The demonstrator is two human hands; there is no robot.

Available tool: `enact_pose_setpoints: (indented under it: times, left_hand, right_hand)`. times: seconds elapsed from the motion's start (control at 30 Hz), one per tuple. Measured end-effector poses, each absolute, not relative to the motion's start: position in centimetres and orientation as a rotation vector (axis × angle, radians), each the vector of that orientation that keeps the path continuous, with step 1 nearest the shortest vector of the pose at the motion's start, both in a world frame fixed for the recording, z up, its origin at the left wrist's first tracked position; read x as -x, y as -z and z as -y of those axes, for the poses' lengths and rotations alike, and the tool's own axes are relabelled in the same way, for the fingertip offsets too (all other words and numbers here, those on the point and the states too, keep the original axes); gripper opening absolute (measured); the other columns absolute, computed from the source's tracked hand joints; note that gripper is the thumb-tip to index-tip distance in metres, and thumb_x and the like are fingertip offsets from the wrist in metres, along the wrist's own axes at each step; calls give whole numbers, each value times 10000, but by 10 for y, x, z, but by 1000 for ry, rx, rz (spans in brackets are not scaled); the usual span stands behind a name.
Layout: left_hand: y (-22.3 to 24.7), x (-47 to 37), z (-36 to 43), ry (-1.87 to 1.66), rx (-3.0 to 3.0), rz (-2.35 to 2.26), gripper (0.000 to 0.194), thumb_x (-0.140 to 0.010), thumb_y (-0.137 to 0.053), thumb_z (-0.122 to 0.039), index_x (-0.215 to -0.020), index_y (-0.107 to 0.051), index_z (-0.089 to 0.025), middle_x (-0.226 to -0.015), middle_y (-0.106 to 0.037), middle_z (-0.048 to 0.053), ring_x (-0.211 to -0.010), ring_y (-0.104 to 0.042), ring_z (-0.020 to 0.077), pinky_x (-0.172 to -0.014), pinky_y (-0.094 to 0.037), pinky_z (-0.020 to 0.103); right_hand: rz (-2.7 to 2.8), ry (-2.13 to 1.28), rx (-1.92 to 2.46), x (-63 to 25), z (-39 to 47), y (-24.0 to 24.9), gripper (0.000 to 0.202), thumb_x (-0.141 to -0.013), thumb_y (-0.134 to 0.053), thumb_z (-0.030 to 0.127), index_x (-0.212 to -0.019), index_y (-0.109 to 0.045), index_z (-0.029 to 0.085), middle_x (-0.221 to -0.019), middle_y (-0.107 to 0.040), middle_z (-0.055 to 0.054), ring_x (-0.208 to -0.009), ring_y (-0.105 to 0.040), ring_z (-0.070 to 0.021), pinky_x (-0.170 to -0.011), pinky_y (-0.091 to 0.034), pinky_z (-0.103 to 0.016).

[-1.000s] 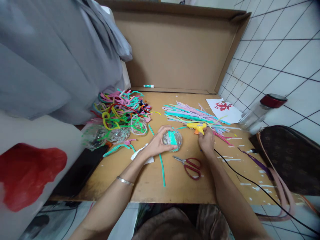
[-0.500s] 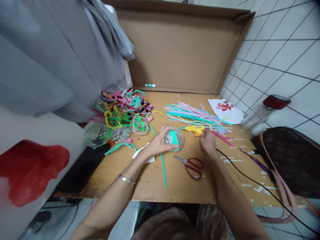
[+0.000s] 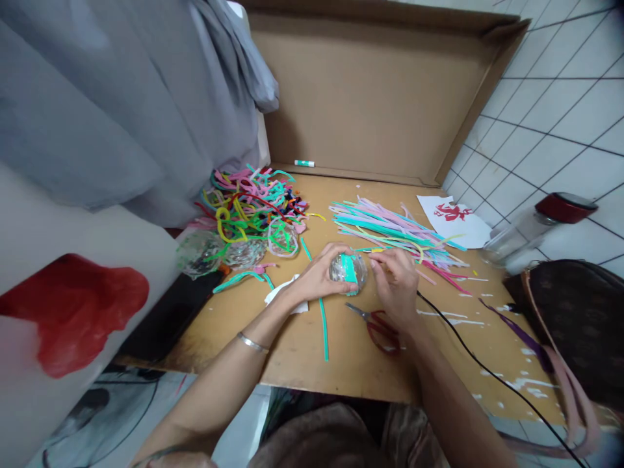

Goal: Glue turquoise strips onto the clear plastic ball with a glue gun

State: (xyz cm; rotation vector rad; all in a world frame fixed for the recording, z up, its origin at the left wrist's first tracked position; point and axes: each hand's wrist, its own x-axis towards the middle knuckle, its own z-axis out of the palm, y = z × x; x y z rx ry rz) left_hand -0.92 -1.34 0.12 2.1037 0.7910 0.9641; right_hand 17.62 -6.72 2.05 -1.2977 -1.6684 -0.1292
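My left hand (image 3: 327, 276) is wrapped around a clear round plastic piece (image 3: 359, 272) with teal strips across it. Close to its right side, my right hand (image 3: 397, 279) has thumb and forefinger pinched together; whatever is between them is too small to make out. Behind those fingers lies a yellow glue gun (image 3: 376, 250), mostly hidden, its teal nozzle pointing at the round piece. Red-handled scissors (image 3: 383, 331) rest below, partly covered by my right wrist. A teal pipe cleaner (image 3: 325, 328) runs down the table, passing under my left hand.
A tangled heap of coloured pipe cleaners (image 3: 248, 201) and several clear round pieces (image 3: 244, 253) are at left. Straight pipe cleaners (image 3: 390, 227) lie behind my hands. A bottle (image 3: 531, 231), a brown bag (image 3: 570, 325) and a black cord (image 3: 468, 348) are at right.
My right hand has come off the glue gun's handle and moved left toward the round piece, fingers now pinched. My left hand keeps its hold. The whole view has shifted slightly.
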Motion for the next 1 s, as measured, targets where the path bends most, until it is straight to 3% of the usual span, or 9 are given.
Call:
enact_pose_setpoints:
  times: [1.0]
  left_hand:
    - [-2,7,18,-947,-2222,-729,660,-684,-791,-427,-1240,-496,-227,-1328,-481,125,-1296,-456,291,-1104,-373,457]
  right_hand:
    - [1871,353,1272,-169,67,-11,198,-957,-479,275,-882,-657,230,-835,-627,-17,-822,-527,-165,-767,-308,-340]
